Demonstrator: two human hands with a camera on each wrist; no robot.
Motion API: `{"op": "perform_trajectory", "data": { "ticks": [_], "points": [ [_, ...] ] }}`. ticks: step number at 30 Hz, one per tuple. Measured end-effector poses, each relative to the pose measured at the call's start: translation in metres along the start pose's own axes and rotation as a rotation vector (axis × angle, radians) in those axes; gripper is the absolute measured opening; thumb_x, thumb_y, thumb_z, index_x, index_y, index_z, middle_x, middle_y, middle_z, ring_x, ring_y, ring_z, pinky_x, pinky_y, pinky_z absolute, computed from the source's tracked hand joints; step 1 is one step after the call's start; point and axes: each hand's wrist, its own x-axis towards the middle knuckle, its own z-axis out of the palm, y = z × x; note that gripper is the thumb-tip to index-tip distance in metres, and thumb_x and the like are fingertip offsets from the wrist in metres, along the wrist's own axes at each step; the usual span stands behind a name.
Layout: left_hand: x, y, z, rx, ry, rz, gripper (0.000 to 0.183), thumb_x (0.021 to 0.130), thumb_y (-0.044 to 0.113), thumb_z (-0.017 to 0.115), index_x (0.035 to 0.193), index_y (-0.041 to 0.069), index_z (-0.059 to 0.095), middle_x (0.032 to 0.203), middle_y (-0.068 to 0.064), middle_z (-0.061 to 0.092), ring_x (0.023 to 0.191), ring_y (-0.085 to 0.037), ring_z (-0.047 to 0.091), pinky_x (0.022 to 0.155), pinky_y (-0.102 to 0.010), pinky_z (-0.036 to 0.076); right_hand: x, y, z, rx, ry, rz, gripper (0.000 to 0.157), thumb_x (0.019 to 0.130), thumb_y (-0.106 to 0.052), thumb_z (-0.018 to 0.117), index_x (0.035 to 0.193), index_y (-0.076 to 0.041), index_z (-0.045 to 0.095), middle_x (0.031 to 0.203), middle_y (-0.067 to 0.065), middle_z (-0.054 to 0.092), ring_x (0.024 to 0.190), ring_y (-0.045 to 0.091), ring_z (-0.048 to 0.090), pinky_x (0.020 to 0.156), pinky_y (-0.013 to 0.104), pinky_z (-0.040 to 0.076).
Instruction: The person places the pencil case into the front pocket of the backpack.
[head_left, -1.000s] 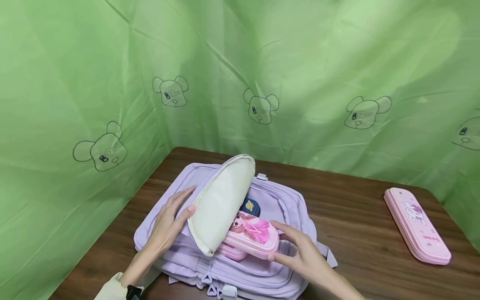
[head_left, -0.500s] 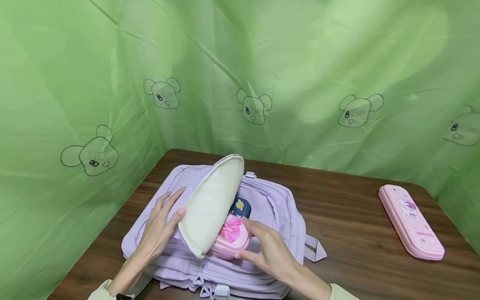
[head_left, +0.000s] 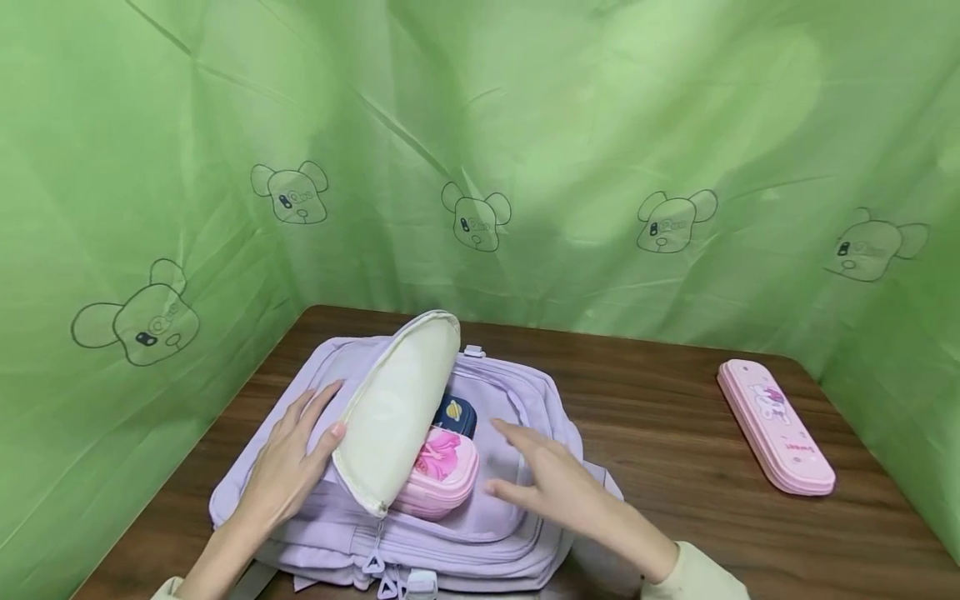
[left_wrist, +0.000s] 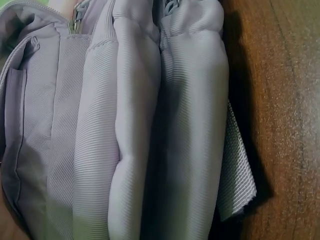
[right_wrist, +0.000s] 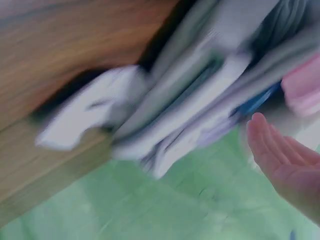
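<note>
A lilac backpack [head_left: 525, 379] lies on the table with its front pocket unzipped. The raised pocket flap [head_left: 401, 408] shows its cream lining. My left hand [head_left: 288, 462] rests along the flap's left side, fingers spread, thumb at the rim. In the pocket sits a pink pencil case [head_left: 450, 467] with a pink dress picture, partly hidden by the flap. A dark blue case [head_left: 459, 414] with a planet picture lies behind it. Just right of the pink case, my right hand [head_left: 558, 479] is extended with nothing in it; its straight fingers [right_wrist: 272, 145] show in the right wrist view.
Another pink pencil case [head_left: 776, 429], with a bunny picture, lies at the right on the brown wooden table [head_left: 637, 400]. Zipper pulls [head_left: 378, 575] hang at the backpack's near side. A green curtain [head_left: 562, 125] encloses the table behind and at the sides.
My right hand slid the pink dress-picture case leftward under the flap, let go and drew back to the right. My left hand stays at the flap. The head view has turned slightly right.
</note>
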Motion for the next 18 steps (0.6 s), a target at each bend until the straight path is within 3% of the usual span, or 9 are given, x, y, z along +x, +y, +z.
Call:
{"op": "perform_trajectory", "data": {
  "ticks": [4,8,13,18],
  "points": [
    [-0.002,0.0,0.002,0.004,-0.002,-0.007,0.055,0.096,0.038,0.046,0.147,0.027,0.029,0.143,-0.022,0.032,0.119,-0.053,0.036,0.081,-0.072,0.03,-0.021,0.035,-0.027,-0.091,0.104,0.05,0.07,0.084,-0.04,0.067,0.137,-0.001,0.044,0.135,0.014,0.049,0.121,0.032,0.047,0.099,0.049,0.036],
    [-0.001,0.0,0.0,0.011,-0.007,-0.008,0.056,0.096,0.039,0.046,0.147,0.029,0.027,0.144,-0.021,0.03,0.119,-0.053,0.036,0.08,-0.073,0.03,-0.049,0.089,-0.064,-0.244,0.162,0.175,0.072,0.083,-0.038,0.068,0.137,0.001,0.041,0.134,0.022,0.047,0.117,0.043,0.045,0.095,0.058,0.035],
    [-0.001,-0.003,-0.003,0.012,-0.006,0.004,0.057,0.095,0.038,0.047,0.148,0.03,0.026,0.144,-0.022,0.03,0.116,-0.055,0.036,0.079,-0.074,0.029,-0.088,0.159,-0.114,-0.368,0.225,0.316,0.075,0.084,-0.035,0.068,0.132,0.015,0.039,0.124,0.039,0.044,0.107,0.057,0.043,0.088,0.065,0.034],
    [-0.001,-0.004,0.001,0.002,-0.013,0.01,0.057,0.096,0.037,0.047,0.148,0.029,0.026,0.144,-0.022,0.03,0.116,-0.056,0.036,0.078,-0.074,0.029,-0.128,0.201,-0.142,-0.433,0.256,0.52,0.083,0.083,-0.039,0.066,0.13,0.021,0.033,0.117,0.047,0.039,0.097,0.065,0.038,0.078,0.069,0.033]
  ]
}}
